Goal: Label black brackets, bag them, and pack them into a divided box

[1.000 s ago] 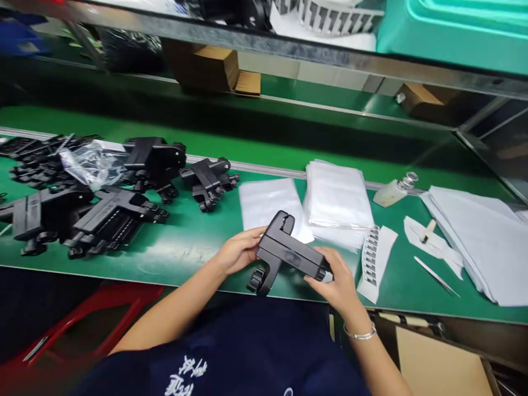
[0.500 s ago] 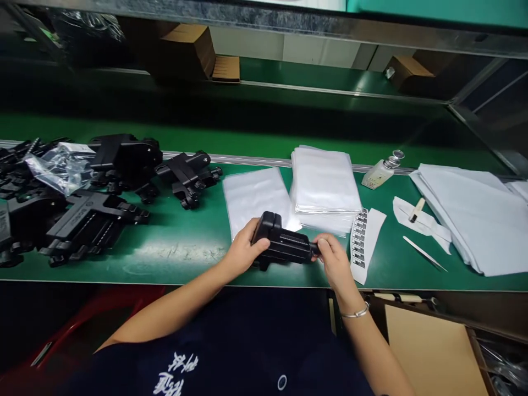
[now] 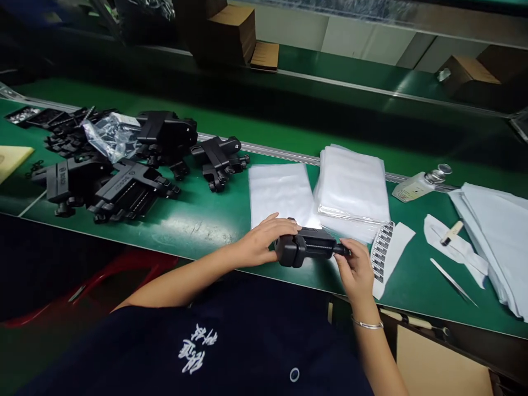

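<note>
A black plastic clamp-like device (image 3: 313, 242) is held between both hands above the front of the green bench. My left hand (image 3: 266, 239) wraps over its rounded, bulky end, thumb below and fingers on top. At the opposite end, my right hand (image 3: 355, 267) pinches the short black stem that sticks out, between thumb and fingers. Just behind the device lies a flat clear plastic bag (image 3: 280, 190), with a stack of similar bags (image 3: 352, 179) to its right. A strip of printed labels (image 3: 383, 253) is close to my right hand.
Several similar black devices (image 3: 127, 184) and a crumpled clear bag (image 3: 111, 135) crowd the left of the bench. To the right are a pump bottle (image 3: 421, 184), a small brush (image 3: 452, 233), tweezers (image 3: 454, 281) and white sheets (image 3: 495, 236). A metal-edged shelf (image 3: 371, 88) runs behind.
The device has been rolled in my hands, and my left hand now lies over its top. My right hand still pinches the stem. The view has swung left.
</note>
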Tool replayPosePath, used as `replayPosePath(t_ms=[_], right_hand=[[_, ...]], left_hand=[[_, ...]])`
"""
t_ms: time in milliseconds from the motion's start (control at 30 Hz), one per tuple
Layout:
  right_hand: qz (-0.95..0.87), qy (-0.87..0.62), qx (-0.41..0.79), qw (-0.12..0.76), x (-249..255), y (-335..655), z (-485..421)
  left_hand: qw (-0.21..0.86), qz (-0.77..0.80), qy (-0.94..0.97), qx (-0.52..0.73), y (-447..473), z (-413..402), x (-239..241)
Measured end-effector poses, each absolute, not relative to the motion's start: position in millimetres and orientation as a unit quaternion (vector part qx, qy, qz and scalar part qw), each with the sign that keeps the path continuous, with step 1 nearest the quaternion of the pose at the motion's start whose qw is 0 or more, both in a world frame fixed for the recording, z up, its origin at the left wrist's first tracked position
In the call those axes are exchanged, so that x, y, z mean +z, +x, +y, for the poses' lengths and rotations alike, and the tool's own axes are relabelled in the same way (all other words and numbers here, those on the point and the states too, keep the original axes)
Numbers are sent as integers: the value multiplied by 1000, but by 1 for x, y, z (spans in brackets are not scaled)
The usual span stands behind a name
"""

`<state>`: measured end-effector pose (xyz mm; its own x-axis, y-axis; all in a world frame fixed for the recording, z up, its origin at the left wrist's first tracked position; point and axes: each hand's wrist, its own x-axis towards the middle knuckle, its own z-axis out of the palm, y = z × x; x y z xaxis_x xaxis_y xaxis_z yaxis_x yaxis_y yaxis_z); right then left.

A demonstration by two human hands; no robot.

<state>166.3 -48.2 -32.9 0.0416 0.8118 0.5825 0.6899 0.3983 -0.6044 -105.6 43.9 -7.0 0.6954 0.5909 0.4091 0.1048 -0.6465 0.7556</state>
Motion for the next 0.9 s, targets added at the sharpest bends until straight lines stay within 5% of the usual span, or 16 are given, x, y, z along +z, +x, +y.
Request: replayPosePath(t_ms=[133, 400, 567, 667, 900], right_hand=[[-699, -542, 47, 464, -32, 161, -47], [-813, -454, -50, 361, -3, 161, -42], [-840, -417, 0, 348, 11, 154, -38], [-814, -427, 120, 374, 13, 144, -39], [-380, -482, 694, 376, 12, 126, -29]], left_hand=[[333, 203, 860, 329, -111, 42, -8], [572, 362, 667, 312, -124, 41, 0], [569, 380, 639, 352, -131, 37, -3], [521, 389, 675, 349, -139, 38, 2], [378, 235, 840, 311, -152, 44, 12]])
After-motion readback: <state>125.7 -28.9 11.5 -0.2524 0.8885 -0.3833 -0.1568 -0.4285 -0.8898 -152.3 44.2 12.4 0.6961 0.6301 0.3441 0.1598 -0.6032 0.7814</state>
